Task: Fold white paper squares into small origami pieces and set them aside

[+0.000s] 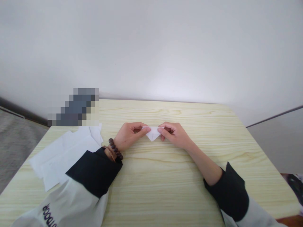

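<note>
A small piece of folded white paper [152, 133] is held between my two hands over the middle of the table. It has a straight upper edge and a point that faces me. My left hand [129, 135] pinches its left corner between thumb and fingers. At the opposite corner, my right hand [175, 135] grips it the same way, thumb on top. Part of the paper's back and the fingertips behind it are hidden.
Several loose white paper sheets [68, 151] overlap on the left of the wooden table [165, 189], partly under my left sleeve. A pixelated dark object [75, 108] stands at the back left corner. A white wall [165, 53] rises behind the table.
</note>
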{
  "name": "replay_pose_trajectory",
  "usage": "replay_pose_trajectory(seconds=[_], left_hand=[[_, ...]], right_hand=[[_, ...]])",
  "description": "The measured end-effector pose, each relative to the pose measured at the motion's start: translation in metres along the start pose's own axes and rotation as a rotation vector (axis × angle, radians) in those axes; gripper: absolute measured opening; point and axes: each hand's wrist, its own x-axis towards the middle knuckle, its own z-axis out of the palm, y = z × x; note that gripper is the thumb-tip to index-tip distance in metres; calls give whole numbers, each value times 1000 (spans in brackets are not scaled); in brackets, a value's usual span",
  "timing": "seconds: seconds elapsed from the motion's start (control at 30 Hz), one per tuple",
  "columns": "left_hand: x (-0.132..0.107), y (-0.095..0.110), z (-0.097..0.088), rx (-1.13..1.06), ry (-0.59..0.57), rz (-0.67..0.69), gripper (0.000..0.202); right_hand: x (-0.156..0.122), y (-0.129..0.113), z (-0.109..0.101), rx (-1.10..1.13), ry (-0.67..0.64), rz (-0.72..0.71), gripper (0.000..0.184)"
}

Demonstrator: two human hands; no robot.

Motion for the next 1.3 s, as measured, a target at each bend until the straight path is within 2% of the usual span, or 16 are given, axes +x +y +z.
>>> replay_pose_trajectory(seconds=[0.23,0.33,0.53,0.7,0.9,1.3], left_hand=[[1,1,1,47,129,136,22],[1,-2,0,81,189,206,18],[2,-8,-2,232,253,351,14],[5,-17,-2,467,200,393,15],[6,-24,-1,647,177,438,18],[7,-21,-2,667,127,344,27]], right_hand=[[1,5,0,-47,213,-158,16],[1,4,-1,-32,227,-158,13],[2,7,0,-152,253,-230,10],[4,13,1,-363,237,-298,13],[5,13,2,-604,274,-249,7],[8,13,-1,-491,159,-155,20]])
